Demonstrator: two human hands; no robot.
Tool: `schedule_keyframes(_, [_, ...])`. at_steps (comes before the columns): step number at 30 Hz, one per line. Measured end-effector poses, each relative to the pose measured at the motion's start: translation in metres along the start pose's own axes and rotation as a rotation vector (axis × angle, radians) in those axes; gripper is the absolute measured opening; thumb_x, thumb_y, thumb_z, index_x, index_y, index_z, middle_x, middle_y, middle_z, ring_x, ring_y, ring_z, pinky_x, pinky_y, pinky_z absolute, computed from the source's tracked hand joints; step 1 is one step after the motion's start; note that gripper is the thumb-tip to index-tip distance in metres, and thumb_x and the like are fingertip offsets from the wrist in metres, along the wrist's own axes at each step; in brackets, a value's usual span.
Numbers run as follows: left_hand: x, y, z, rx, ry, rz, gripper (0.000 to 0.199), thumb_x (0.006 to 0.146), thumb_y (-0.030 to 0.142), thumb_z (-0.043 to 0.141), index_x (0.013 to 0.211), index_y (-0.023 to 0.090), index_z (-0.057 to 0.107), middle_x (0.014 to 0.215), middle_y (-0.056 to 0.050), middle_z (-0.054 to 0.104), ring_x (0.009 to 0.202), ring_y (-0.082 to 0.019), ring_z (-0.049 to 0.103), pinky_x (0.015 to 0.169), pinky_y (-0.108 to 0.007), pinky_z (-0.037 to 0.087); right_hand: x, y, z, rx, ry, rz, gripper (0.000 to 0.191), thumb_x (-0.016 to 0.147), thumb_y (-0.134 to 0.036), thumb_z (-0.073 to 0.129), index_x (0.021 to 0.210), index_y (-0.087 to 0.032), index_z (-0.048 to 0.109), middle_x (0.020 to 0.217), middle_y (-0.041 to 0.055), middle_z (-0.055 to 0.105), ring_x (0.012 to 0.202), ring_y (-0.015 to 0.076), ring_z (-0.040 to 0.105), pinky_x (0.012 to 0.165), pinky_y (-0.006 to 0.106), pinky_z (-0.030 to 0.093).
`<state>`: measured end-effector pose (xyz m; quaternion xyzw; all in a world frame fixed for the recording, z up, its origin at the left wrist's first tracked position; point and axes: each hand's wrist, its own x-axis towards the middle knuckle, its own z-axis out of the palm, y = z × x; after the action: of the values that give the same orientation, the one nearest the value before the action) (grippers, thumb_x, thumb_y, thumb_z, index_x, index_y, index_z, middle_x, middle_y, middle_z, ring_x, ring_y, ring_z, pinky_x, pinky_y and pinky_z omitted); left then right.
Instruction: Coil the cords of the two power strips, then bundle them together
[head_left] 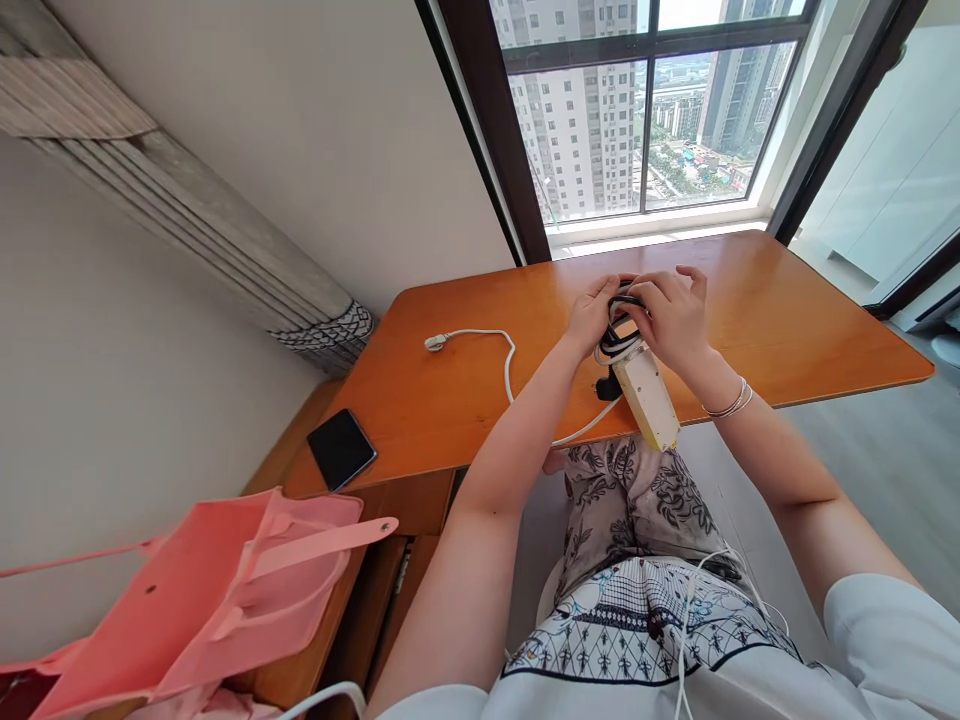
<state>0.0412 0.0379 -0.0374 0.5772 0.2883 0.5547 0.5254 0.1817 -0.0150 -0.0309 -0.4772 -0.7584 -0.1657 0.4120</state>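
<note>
Over the table's near half, my left hand is closed around a coiled bundle of black and white cables. My right hand is curled at the same bundle, its fingers pinching a black cable loop; the exact fingertips are partly hidden. Below the coil hangs a white power strip with a yellowish end, tilted past the table's front edge. A black plug dangles beside it. One white cord runs left across the tabletop to a white plug.
The orange-brown wooden table stands against a window. A dark-screened phone or tablet lies at its left corner. Lower left is an open pink bag with a strap. A tied curtain hangs at the left wall.
</note>
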Motion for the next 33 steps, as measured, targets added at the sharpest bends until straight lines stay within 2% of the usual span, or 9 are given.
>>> schedule_keyframes(4, [-0.001,0.005,-0.009,0.064,-0.135,0.097,0.068,0.067,0.079,0.072,0.105,0.023,0.073,0.103,-0.008,0.075,0.097,-0.024,0.073,0.074,-0.032,0.06,0.015,-0.001,-0.006,0.018,-0.012,0.094,0.033,0.104,-0.039,0.038,0.1,-0.024,0.068,0.093,0.0062,0.072,0.098,0.0252,0.062,0.101,0.048,0.035])
schedule_keyframes(8, [0.004,0.008,-0.022,0.223,-0.337,0.202,0.087,0.044,0.062,0.094,0.117,0.024,0.068,0.122,-0.013,0.069,0.113,-0.032,0.069,0.08,-0.039,0.062,0.027,0.004,-0.01,0.044,-0.042,0.114,0.031,0.102,-0.039,0.042,0.096,-0.022,0.068,0.092,0.0076,0.072,0.096,0.0258,0.062,0.096,0.045,0.037])
schedule_keyframes(13, [0.004,0.002,-0.022,0.274,-0.494,0.125,0.085,0.056,0.044,0.093,0.131,0.023,0.061,0.13,-0.014,0.064,0.125,-0.032,0.063,0.094,-0.046,0.06,0.041,0.011,-0.009,0.161,-0.031,0.124,0.027,0.099,-0.039,0.05,0.088,-0.022,0.068,0.083,0.0054,0.07,0.089,0.024,0.063,0.093,0.043,0.038])
schedule_keyframes(18, [0.0,-0.001,-0.015,0.203,-0.56,0.001,0.095,0.058,0.054,0.092,0.138,0.021,0.052,0.137,-0.018,0.061,0.128,-0.036,0.061,0.101,-0.052,0.056,0.049,0.015,-0.002,0.482,0.027,0.239,0.026,0.095,-0.041,0.059,0.083,-0.02,0.066,0.075,0.0018,0.064,0.074,0.0166,0.058,0.075,0.035,0.044])
schedule_keyframes(22, [-0.006,0.001,-0.022,0.219,-0.327,-0.057,0.08,0.081,0.077,0.06,0.143,0.028,0.049,0.139,-0.013,0.063,0.121,-0.032,0.067,0.101,-0.05,0.054,0.053,0.022,0.003,0.706,0.121,0.3,0.026,0.094,-0.044,0.061,0.084,-0.021,0.064,0.075,-0.0008,0.058,0.073,0.013,0.056,0.07,0.031,0.048])
schedule_keyframes(24, [-0.011,0.001,-0.035,0.304,-0.159,-0.101,0.067,0.093,0.073,0.042,0.142,0.029,0.05,0.139,-0.011,0.063,0.118,-0.028,0.068,0.1,-0.046,0.053,0.056,0.028,0.001,0.757,0.159,0.293,0.025,0.094,-0.045,0.062,0.085,-0.022,0.063,0.078,-0.0009,0.057,0.076,0.0126,0.057,0.072,0.031,0.051])
schedule_keyframes(27, [-0.019,-0.002,-0.076,0.604,0.084,-0.081,0.045,0.094,0.053,0.055,0.128,0.023,0.058,0.14,-0.012,0.061,0.119,-0.026,0.066,0.103,-0.043,0.051,0.058,0.041,-0.003,0.787,0.201,0.307,0.026,0.093,-0.047,0.064,0.087,-0.022,0.062,0.079,-0.0008,0.055,0.078,0.0126,0.059,0.074,0.031,0.054])
schedule_keyframes(30, [-0.027,-0.011,-0.135,0.952,0.31,-0.117,0.032,0.079,0.039,0.075,0.1,0.021,0.059,0.125,-0.014,0.062,0.114,-0.03,0.064,0.104,-0.048,0.049,0.057,0.057,-0.005,0.795,0.245,0.359,0.027,0.092,-0.048,0.066,0.087,-0.022,0.061,0.078,-0.0011,0.054,0.077,0.0124,0.059,0.074,0.031,0.055])
schedule_keyframes(33, [-0.036,-0.02,-0.187,1.032,0.404,-0.181,0.053,0.06,0.039,0.089,0.069,0.024,0.039,0.087,-0.009,0.062,0.115,-0.037,0.061,0.099,-0.053,0.049,0.053,0.069,-0.004,0.806,0.272,0.407,0.028,0.091,-0.049,0.067,0.086,-0.022,0.06,0.077,-0.0016,0.054,0.075,0.0117,0.059,0.073,0.03,0.056])
